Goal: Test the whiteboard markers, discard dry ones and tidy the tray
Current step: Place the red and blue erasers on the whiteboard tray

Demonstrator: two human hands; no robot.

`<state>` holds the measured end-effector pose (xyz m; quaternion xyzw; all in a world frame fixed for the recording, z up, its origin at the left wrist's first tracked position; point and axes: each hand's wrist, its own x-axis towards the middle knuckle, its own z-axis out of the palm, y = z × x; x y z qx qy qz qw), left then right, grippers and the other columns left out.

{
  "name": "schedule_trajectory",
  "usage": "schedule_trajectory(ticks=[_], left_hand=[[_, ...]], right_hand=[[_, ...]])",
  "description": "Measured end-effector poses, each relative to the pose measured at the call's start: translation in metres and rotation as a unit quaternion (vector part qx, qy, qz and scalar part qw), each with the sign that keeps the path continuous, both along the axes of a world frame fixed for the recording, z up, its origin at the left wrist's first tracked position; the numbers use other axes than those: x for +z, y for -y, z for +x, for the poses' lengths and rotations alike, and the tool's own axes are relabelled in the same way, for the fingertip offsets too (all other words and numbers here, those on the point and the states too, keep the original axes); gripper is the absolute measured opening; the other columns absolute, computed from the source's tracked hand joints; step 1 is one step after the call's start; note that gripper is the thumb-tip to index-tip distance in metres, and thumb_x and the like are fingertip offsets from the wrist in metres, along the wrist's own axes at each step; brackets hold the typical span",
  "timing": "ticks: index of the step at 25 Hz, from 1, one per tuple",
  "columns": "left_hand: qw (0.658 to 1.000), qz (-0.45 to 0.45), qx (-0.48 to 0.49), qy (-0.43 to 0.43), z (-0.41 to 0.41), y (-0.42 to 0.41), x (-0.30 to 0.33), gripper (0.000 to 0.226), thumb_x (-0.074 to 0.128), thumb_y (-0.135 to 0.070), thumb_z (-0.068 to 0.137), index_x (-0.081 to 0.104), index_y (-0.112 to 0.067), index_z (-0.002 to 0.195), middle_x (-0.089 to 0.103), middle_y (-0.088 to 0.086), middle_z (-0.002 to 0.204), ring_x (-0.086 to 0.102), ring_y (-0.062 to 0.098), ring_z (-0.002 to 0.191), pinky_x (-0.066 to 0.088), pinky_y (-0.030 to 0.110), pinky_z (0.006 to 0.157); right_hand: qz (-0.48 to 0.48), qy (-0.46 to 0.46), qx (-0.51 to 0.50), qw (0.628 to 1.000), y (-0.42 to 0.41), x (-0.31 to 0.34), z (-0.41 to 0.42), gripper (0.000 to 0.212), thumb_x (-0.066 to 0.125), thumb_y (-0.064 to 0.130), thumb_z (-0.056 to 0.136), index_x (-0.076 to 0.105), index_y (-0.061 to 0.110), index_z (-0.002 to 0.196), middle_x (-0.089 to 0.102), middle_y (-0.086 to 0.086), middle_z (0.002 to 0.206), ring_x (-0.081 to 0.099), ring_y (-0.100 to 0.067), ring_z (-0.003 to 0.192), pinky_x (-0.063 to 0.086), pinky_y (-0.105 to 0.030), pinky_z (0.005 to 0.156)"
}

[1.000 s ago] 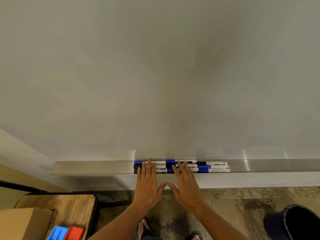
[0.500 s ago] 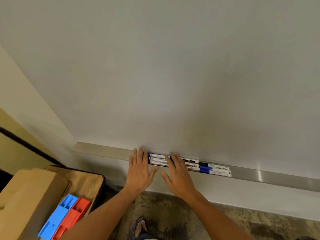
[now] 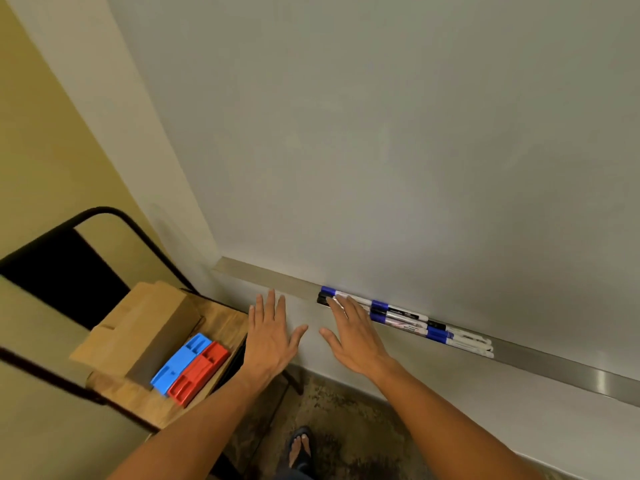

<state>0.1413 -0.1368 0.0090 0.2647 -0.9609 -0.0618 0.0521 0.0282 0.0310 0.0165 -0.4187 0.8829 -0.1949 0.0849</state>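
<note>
Lying in rows, the markers [image 3: 408, 318] are held by the metal tray [image 3: 554, 367]. Straight fingers of the right hand [image 3: 356, 336] touch them; the left hand [image 3: 270, 337] is spread flat, holding nothing.

The right hand [image 3: 356, 336] covers the near-left ends of the markers [image 3: 408, 318], so how many lie in the bundle cannot be counted, and their label print is too small to read. The metal tray [image 3: 554, 367] runs out past the right edge. The chair [image 3: 86, 258] is motion-blurred and cut off at the left, and the foot [image 3: 300, 448] is partly cropped by the bottom edge.
</note>
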Motion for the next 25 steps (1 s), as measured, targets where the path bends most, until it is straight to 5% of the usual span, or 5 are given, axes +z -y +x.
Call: schedule_trajectory(ticks=[14, 25], left_hand=[[0.983, 0.025, 0.171, -0.054, 0.103, 0.065, 0.006, 0.085, 0.022, -0.071, 0.093, 0.021, -0.013, 0.155, 0.007, 0.010, 0.165, -0.003, 0.030, 0.152, 0.000, 0.041, 0.121], [0.940, 0.135, 0.296, -0.106, 0.154, 0.142, -0.037, 0.065, 0.058, -0.039, 0.093, 0.039, -0.003, 0.144, 0.039, 0.015, 0.148, 0.033, 0.032, 0.136, 0.032, 0.043, 0.115]], right_hand=[[-0.008, -0.012, 0.153, 0.988, 0.108, 0.014, 0.043, 0.066, 0.039, 0.052, 0.102, 0.022, 0.019, 0.157, 0.026, -0.006, 0.162, 0.022, -0.024, 0.150, 0.022, -0.040, 0.122], [0.071, 0.140, 0.175, 0.972, 0.222, -0.015, 0.059, 0.070, 0.051, 0.047, 0.098, 0.021, 0.023, 0.156, 0.036, -0.006, 0.156, 0.037, -0.026, 0.142, 0.037, -0.044, 0.116]])
